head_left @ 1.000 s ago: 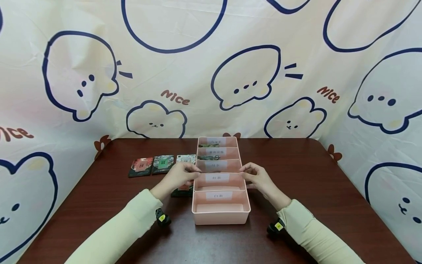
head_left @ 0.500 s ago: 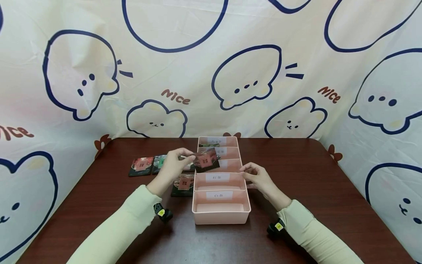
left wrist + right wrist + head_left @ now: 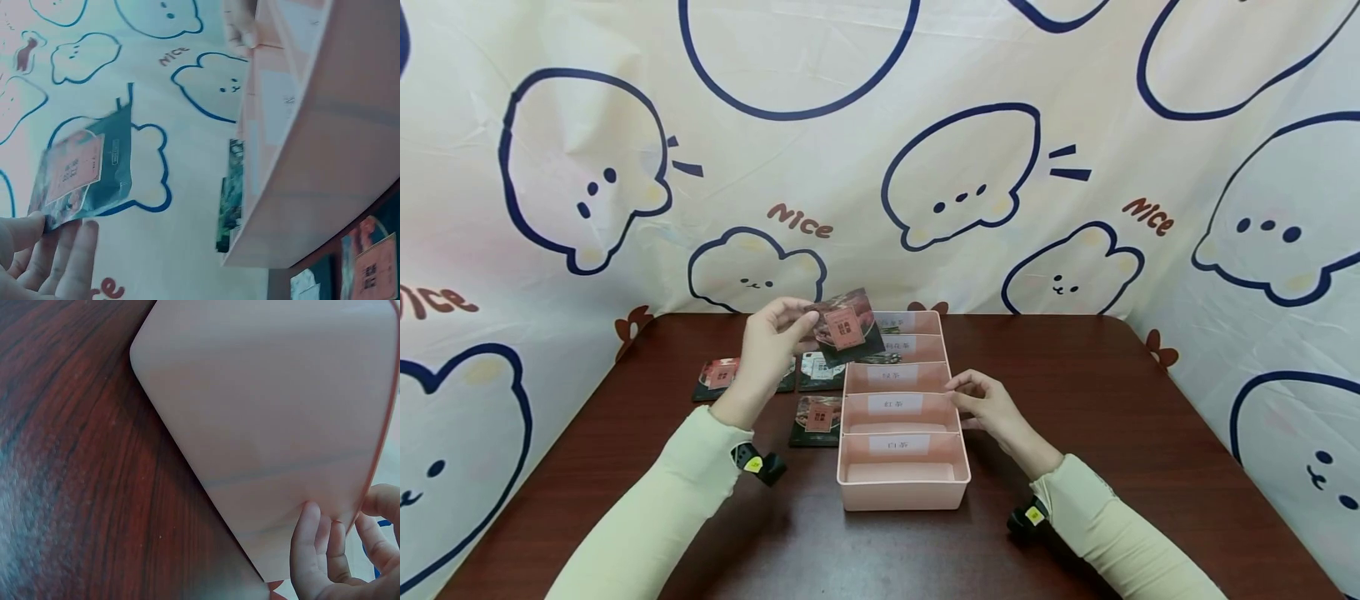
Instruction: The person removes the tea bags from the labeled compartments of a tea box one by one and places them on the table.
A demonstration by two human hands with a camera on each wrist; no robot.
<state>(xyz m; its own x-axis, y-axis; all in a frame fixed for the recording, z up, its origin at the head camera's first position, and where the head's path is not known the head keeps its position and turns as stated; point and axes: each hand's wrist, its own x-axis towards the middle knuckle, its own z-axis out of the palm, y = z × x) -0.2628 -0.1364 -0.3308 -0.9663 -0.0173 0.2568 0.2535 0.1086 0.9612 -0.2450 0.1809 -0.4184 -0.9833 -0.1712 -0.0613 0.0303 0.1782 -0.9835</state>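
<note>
My left hand (image 3: pixel 769 346) pinches a dark tea sachet (image 3: pixel 848 327) with a reddish label, raised above the far left part of the pink divided box (image 3: pixel 901 497). In the left wrist view the same sachet (image 3: pixel 115 159) hangs from thumb and fingertips, well apart from the box's side. My right hand (image 3: pixel 994 410) holds the box's right wall near the middle. The right wrist view shows several fingers (image 3: pixel 305 540) against the outer wall, with others at the rim. Paper labels mark the compartments; green sachets (image 3: pixel 887 358) lie in a far one, partly behind the held sachet.
Left of the box, a red sachet (image 3: pixel 718 377), a white-labelled sachet (image 3: pixel 822 372) and a red-labelled sachet (image 3: pixel 816 419) lie on the brown table (image 3: pixel 1112 400). My left hand hides most of a green one. A printed cloth (image 3: pixel 850 167) hangs behind the table.
My left hand has come up from the box's left rim with the sachet, which has risen and shifted left and away. My right hand stays at the box's right side.
</note>
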